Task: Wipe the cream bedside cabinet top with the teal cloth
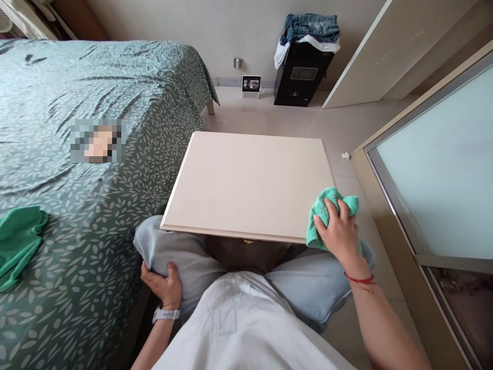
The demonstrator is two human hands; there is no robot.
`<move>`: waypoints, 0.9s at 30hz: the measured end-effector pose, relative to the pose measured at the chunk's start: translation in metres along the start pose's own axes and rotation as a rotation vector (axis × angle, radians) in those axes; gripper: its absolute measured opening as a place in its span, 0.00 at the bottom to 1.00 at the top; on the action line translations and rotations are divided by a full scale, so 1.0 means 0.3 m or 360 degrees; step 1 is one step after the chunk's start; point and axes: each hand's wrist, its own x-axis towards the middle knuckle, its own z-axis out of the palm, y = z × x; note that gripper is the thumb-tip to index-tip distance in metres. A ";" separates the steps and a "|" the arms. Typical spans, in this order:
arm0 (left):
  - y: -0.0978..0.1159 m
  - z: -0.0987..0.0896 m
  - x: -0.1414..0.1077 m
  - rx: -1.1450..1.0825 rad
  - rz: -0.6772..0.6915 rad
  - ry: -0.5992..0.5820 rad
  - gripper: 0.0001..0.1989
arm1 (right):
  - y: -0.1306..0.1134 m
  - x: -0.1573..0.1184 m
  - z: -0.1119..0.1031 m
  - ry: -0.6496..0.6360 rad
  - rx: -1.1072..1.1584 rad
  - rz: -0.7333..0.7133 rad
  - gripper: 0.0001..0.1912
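Observation:
My right hand [339, 228] grips a crumpled green cloth [319, 211], its fingers pressed into the fabric. The cloth lies over the near right corner of a pale, flat-topped small table [246, 185] in front of my knees. A small brass-coloured fitting [247, 241] shows under the table's near edge. My left hand [164, 285] rests on the side of my left knee, thumb apart from the fingers, with nothing in it. Part of the tabletop's right edge is hidden by the cloth.
A bed [154, 154] with a green leaf-patterned sheet stands left, bearing another green cloth [19, 241] and a blurred patch. Against the wall are a small screen [251, 87] and a black cabinet [300, 77] topped with folded jeans [311, 28]. A glass-panelled sliding door [442, 164] stands right.

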 end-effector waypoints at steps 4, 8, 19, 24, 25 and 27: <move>-0.009 0.000 -0.007 0.0012 -0.0003 0.0003 0.58 | -0.036 0.246 0.012 -0.0066 0.0093 0.0075 0.35; -0.017 0.006 -0.021 -0.0040 0.0011 0.0046 0.53 | -0.088 0.523 0.024 -0.0129 0.0198 0.0180 0.36; -0.006 0.000 -0.044 -0.0090 -0.0012 0.0048 0.48 | -0.447 0.887 0.049 -0.0138 0.0130 0.0162 0.36; 0.002 -0.011 -0.045 -0.0076 -0.0041 0.0030 0.50 | -0.813 0.854 0.086 -0.0127 0.0085 -0.0347 0.36; 0.004 -0.014 -0.045 -0.0072 -0.0047 0.0027 0.50 | -0.891 0.843 0.083 -0.0137 0.0142 -0.0426 0.37; 0.008 -0.018 -0.046 -0.0064 -0.0056 0.0031 0.51 | -1.041 0.818 0.066 -0.0177 0.0273 -0.0559 0.38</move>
